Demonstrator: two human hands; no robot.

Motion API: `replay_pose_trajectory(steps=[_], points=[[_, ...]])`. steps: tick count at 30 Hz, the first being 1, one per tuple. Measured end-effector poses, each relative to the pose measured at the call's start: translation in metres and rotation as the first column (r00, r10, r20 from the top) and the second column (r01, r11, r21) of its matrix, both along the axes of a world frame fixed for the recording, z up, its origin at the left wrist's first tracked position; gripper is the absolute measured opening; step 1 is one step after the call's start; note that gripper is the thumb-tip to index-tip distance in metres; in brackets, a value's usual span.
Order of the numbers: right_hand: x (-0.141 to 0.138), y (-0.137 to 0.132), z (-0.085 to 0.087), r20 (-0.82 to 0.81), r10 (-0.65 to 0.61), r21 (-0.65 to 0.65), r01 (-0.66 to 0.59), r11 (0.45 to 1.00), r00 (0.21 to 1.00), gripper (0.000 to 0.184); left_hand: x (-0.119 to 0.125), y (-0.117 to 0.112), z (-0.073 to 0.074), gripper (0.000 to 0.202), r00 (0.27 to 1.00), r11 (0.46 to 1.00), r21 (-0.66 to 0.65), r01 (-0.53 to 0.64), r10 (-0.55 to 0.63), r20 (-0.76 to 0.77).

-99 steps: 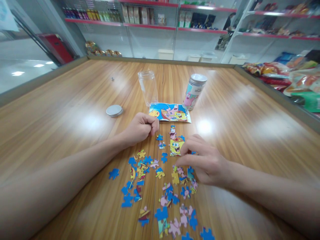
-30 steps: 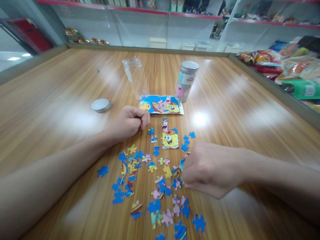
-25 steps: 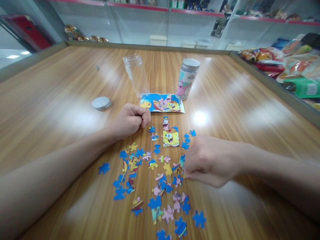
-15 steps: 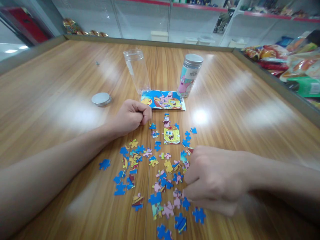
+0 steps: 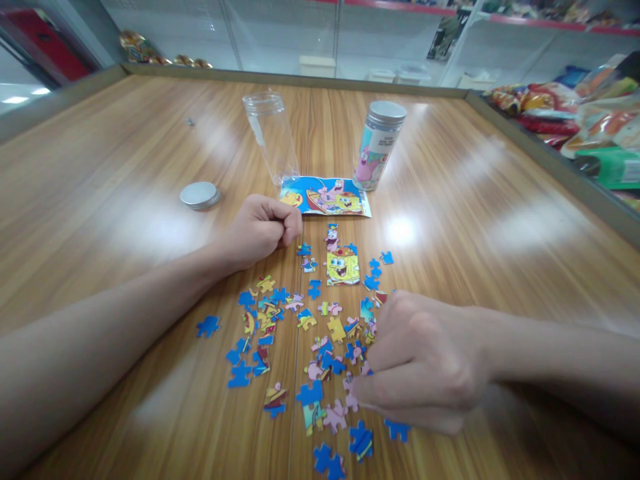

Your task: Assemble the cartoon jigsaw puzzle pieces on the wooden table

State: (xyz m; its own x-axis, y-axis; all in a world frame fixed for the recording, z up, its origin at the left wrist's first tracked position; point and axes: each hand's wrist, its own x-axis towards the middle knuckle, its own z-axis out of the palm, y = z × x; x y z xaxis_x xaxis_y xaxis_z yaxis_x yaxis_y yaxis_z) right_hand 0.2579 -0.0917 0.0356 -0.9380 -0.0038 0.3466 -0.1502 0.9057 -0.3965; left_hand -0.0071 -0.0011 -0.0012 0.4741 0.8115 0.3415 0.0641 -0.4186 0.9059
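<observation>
Several loose jigsaw pieces (image 5: 280,330), blue, yellow and pink, lie scattered on the wooden table (image 5: 125,220). A small joined block with a yellow cartoon face (image 5: 343,267) sits above them. My left hand (image 5: 263,229) rests as a closed fist on the table left of that block, with nothing visible in it. My right hand (image 5: 425,363) is curled with fingers down over the pieces at the lower right of the pile; what its fingertips touch or pinch is hidden.
Behind the pieces lies a printed picture sheet (image 5: 325,197). A clear open jar (image 5: 270,137) and a lidded printed tin (image 5: 379,145) stand beyond it. A round metal lid (image 5: 199,195) lies to the left. Snack bags (image 5: 575,120) are piled at the right edge.
My right hand has slid toward me from beside the joined block down to the lower right pieces, fingers curling in. My left fist has stayed put.
</observation>
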Motion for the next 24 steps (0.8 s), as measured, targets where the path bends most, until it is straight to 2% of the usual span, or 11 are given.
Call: replay_pose_trajectory(steps=[6,10,13,16,24], points=[[-0.002,-0.002,-0.008,0.15,-0.053,-0.012,0.055,0.998,0.987,0.024,-0.001,0.001,-0.001,0.019,1.0,1.0,0.019,0.004,-0.004,-0.019],[0.002,0.004,0.001,0.172,-0.11,-0.032,0.117,0.993,0.979,0.025,-0.001,0.001,-0.002,0.018,1.0,1.0,0.015,0.003,-0.003,-0.021],[0.007,0.009,0.011,0.258,-0.161,-0.002,0.167,0.986,0.953,0.02,-0.002,0.001,-0.003,0.019,1.0,1.0,0.012,0.0,0.001,-0.016],[0.01,0.01,0.017,0.349,-0.132,0.035,0.128,0.991,0.928,0.012,-0.002,0.001,-0.002,0.019,1.0,1.0,0.012,0.002,-0.002,-0.015],[0.004,0.006,0.014,0.387,-0.046,-0.041,0.067,0.997,0.921,0.005,-0.001,0.0,-0.002,0.019,1.0,1.0,0.005,-0.006,0.006,-0.017]])
